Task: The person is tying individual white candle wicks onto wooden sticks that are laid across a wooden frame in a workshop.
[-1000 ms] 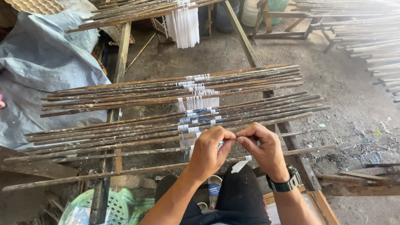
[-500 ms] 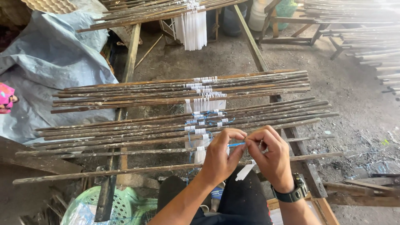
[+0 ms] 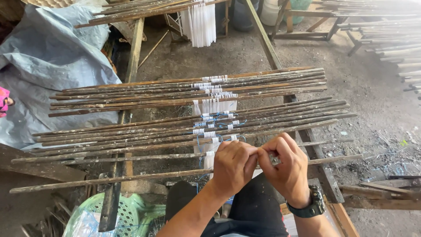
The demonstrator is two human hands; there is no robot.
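Observation:
Many long thin dark sticks [image 3: 153,131] lie side by side across two wooden rails [image 3: 131,52]. White strips [image 3: 214,105] and loops of blue string [image 3: 199,142] bind them near the middle. My left hand [image 3: 234,164] and my right hand [image 3: 285,169] meet over one of the nearest sticks [image 3: 333,158]. Their fingertips press together, pinched on the blue string at that stick. The fingers hide the exact spot. I wear a black wristwatch [image 3: 309,206] on the right wrist.
A blue-grey tarp [image 3: 48,57] lies at the left, with something pink [image 3: 3,101] at its edge. A green plastic basket [image 3: 131,215] sits under the rack by my knee. More sticks with hanging white strips [image 3: 199,24] lie on the rack behind, and others at the far right [image 3: 390,39].
My hands have drawn together: the blue string stretched between them half a second ago is now hidden in the pinched fingers. The view has shifted slightly.

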